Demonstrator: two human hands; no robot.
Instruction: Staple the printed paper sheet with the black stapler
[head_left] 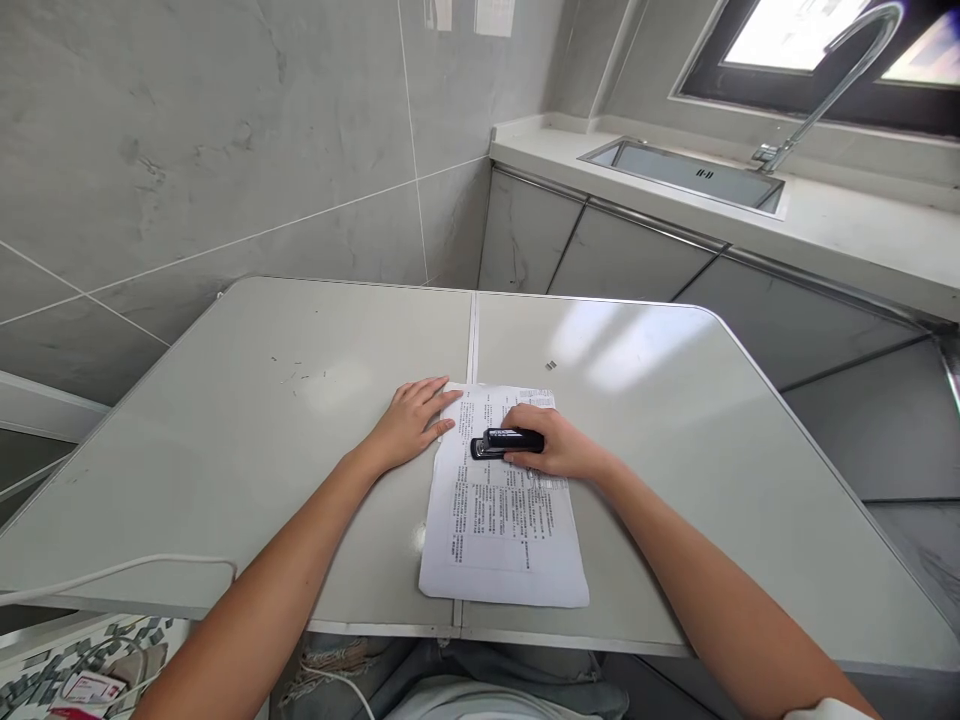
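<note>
Printed paper sheets (pixel 510 575) lie on the folding table (pixel 637 560), just in front of my body. My right hand (pixel 555 443) is wrapped round a black stapler (pixel 513 440), which rests over the upper part of the sheets with its nose pointing left. My left hand (pixel 414 420) lies flat at the upper left edge of the paper, fingers spread and fingertips touching it. The stapler's underside and part of the printed text are hidden by my right hand.
Small loose staples (pixel 300 376) are scattered on the left half of the table. A short staple strip (pixel 551 366) lies beyond the paper. A white cable (pixel 120 570) crosses the left front edge. Behind stand a counter with a sink (pixel 690 180) and a faucet (pixel 832 95).
</note>
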